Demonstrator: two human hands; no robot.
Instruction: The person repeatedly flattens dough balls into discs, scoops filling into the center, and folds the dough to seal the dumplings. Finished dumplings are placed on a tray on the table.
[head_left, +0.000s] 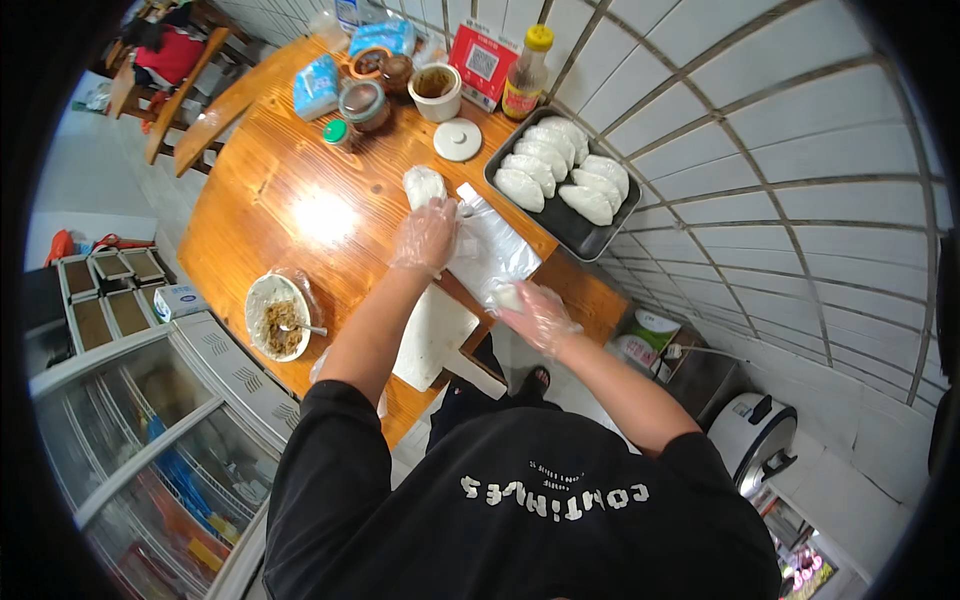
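Note:
In a clear plastic glove, my left hand (424, 236) lies at the near edge of a white dough lump (423, 184). Its fingertips are partly hidden, so its grip on the dough is unclear. My right hand (536, 315), gloved the same way, holds a small white dough piece (510, 298) over the near end of a clear plastic bag (491, 244). That bag lies flat on the wooden table (247, 191) between my hands. To the right, a dark metal tray (562, 217) holds several white half-moon dumplings (519, 189). A bowl of minced filling (277, 319) with a spoon (311, 328) stands left.
A white board (431, 337) lies at the table's near edge. Jars (365, 105), a white pot (436, 94), its lid (457, 140), a yellow-capped bottle (525, 75) and tissue packs (316, 86) stand at the back. A tiled wall (750, 150) borders the right; a glass-topped freezer (172, 420) stands left.

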